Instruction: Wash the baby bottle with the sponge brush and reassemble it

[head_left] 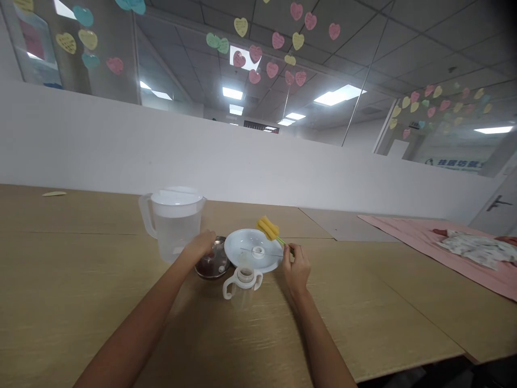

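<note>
My right hand (297, 267) is closed on the green handle of a brush with a yellow sponge head (267, 228), held over the right rim of a white bowl (234, 245). A small white ring-shaped part (258, 251) lies in that bowl. My left hand (203, 243) reaches over a shiny metal bowl (212, 265); its fingers are bent at the rim, and what they hold, if anything, is hidden. In front of the white bowl stands a clear bottle with two white handles (244, 283), its top open.
A clear lidded pitcher (177, 226) stands left of the metal bowl. At the right, a pink cloth (407, 231) carries a patterned garment (472, 248). A pale flat piece (54, 193) lies far left, and a white wall (242, 161) runs behind the table.
</note>
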The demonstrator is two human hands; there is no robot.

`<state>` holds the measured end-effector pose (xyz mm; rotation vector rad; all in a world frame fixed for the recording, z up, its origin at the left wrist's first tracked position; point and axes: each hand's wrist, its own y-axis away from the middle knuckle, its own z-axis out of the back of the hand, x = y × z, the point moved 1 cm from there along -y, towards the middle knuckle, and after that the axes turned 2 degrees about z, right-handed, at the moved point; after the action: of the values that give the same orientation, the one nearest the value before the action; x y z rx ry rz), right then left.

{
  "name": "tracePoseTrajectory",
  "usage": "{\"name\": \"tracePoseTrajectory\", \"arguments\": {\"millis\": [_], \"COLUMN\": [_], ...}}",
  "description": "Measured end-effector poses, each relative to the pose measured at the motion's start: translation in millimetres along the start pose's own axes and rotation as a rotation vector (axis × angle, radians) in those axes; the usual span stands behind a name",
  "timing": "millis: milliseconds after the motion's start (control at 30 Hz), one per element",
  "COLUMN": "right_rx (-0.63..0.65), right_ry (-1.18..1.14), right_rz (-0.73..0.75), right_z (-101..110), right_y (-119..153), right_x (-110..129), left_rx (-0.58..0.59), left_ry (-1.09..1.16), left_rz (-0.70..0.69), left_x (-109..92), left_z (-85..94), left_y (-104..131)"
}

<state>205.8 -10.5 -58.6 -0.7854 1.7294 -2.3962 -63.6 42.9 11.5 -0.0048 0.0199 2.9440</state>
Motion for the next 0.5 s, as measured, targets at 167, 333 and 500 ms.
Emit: {"name": "tracePoseTrajectory", "arguments": {"millis": [167, 333, 500], "right_rx": [-0.001, -0.01, -0.012], "right_ry": [-0.021, -0.001, 0.002], "right_rz": [-0.02, -0.029, -0.04], "right_z": [-1, -1, -1], "right_y": [-1, -1, -1], "right_x": [-2, -4, -3], "left_rx": [0.01, 0.066, 0.076], "left_ry": [-0.028, -0.049, -0.045], "left_rz": [-0.004, 0.002, -0.021], "left_x": [-5, -14, -17], "left_z": [19.7, 31.3, 29.4], "left_y": [7, 14, 19]}}
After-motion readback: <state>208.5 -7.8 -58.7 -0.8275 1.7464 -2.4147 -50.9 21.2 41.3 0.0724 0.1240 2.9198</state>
